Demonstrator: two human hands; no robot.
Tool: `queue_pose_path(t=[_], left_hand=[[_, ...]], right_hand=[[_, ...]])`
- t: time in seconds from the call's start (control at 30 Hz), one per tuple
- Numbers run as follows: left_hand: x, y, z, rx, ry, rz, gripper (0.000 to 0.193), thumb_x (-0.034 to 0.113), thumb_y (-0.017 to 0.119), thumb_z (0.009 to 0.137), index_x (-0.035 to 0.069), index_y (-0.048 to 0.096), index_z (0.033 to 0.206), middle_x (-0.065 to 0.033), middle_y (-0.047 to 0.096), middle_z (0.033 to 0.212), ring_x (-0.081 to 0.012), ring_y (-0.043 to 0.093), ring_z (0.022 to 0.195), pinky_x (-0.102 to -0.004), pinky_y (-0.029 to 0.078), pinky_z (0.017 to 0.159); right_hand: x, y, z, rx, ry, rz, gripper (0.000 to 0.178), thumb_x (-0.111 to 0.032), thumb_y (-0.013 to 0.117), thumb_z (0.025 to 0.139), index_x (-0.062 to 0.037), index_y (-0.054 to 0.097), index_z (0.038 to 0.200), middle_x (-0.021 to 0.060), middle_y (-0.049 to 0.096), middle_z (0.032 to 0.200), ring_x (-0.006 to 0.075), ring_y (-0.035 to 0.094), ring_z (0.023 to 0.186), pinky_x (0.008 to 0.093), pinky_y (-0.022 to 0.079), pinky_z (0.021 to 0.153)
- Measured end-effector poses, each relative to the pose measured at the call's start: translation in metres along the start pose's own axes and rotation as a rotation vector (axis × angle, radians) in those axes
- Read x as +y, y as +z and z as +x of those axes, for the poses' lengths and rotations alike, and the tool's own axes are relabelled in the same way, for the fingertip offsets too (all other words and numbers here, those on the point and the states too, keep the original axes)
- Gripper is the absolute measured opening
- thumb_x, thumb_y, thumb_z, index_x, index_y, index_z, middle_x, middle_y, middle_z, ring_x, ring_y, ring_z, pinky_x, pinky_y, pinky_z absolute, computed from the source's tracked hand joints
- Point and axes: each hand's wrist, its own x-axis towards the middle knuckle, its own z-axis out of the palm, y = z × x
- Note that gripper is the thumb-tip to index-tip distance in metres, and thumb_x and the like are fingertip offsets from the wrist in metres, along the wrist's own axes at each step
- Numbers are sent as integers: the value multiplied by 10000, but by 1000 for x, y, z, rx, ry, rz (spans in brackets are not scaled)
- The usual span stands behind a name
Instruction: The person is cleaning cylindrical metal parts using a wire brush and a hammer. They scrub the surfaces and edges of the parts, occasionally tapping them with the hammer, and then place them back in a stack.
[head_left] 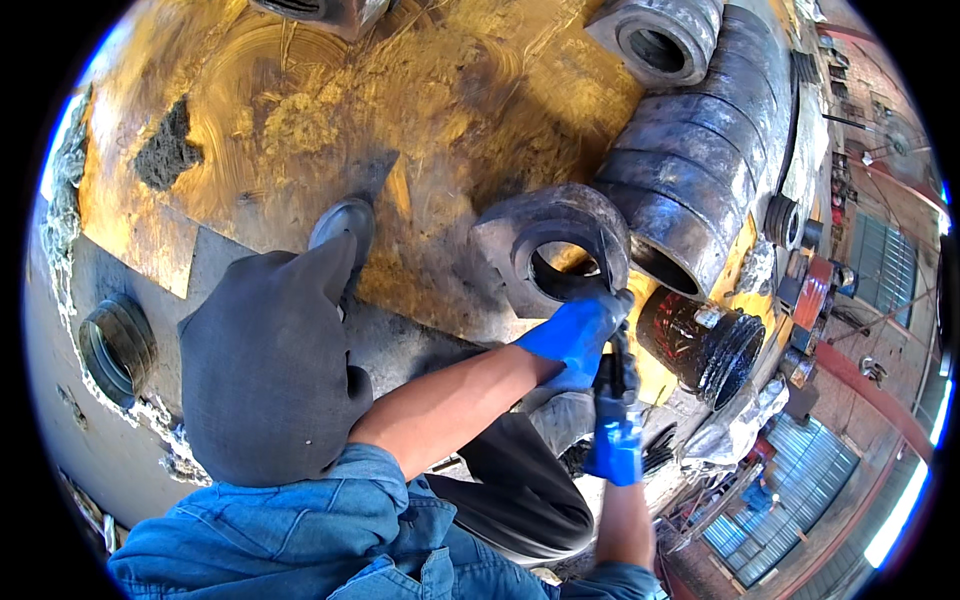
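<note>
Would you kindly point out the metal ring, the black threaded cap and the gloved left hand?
metal ring (520, 225), head view, upper rim.
black threaded cap (690, 335), head view, its side.
left hand (575, 335), head view, back of the blue glove.

blue-gloved hands (590, 370): 2 | steel rings (555, 255): 2 | black threaded cap (712, 345): 1

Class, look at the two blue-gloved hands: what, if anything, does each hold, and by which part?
Left hand grips the grey metal ring by its lower rim. Right hand's hold cannot be told.
</note>
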Motion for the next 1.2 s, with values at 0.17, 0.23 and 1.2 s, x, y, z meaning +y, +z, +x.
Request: queue_pose_path(t=[0.17,0.23,1.2], left_hand=[[-7,-32,2,56,87,377,344,314,568,1007,0,687,1083,-158,710,912,-277,689,726,-409,555,646],[-6,-35,0,83,113,451,352,327,574,997,6,696,1073,-170,716,918,-291,693,742,-418,557,660],[-30,-120,-34,-80,502,1298,104,102,732,714,40,742,796,-223,702,812,-390,687,751,-448,541,650]], right_hand=[[34,96,-53,76,201,251,497,-51,555,992,-31,486,1484,96,627,1356,195,630,1071,311,507,916],[62,113,-56,38,285,380,491,-89,568,1002,-34,483,1482,96,617,1363,199,620,1100,326,499,952],[38,116,-21,-113,203,360,448,-87,600,974,-23,575,1417,132,723,1173,190,683,1018,359,547,880]])
